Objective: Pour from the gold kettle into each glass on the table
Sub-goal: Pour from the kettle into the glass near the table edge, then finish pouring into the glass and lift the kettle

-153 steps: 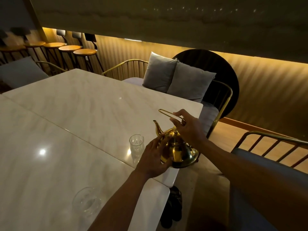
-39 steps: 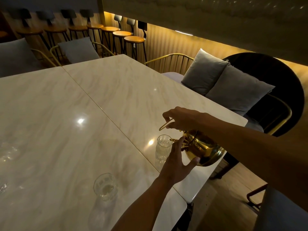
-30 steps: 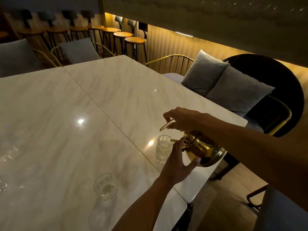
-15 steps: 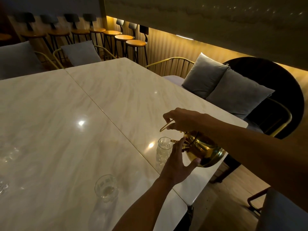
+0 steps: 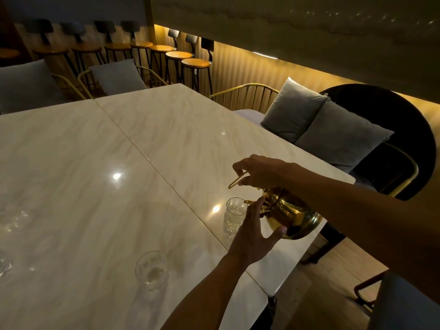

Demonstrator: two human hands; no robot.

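Faint glass glints sit at the far left table edge, around 9 o'clock and lower at 8 o'clock; too dim to tell if they are glasses. If they are, the risk is skipping them.

Short patterned glass stands at 7 o'clock on the marble table, apart from both hands. It looks to hold a little liquid, hard to confirm. A left forearm sweep back could clip it.

Tall glass stands near the table's right edge at about 5 o'clock, just left of the kettle. The spout tip sits at its rim. Risks: the spout knocks the rim and tips the glass, which is narrow and tall; dim light hides the fill level, so it may overflow.

Left hand is loosely spread: fingertip on the lid area, thumb against the kettle's lower body, steadying it without closing round it. If the finger slips, the lid may drop into the glass.

Gold kettle is tilted spout-left, held up off the table by the right hand, whose fingers curl round the thin top handle. Polished metal and a thin handle: it could swing or slip.

Around: bar stools at 12 o'clock, grey cushions on the gold-frame bench at 2 o'clock, dark round chair back at 3 o'clock. Nothing blocks the pour; the right forearm hides the kettle's far side.
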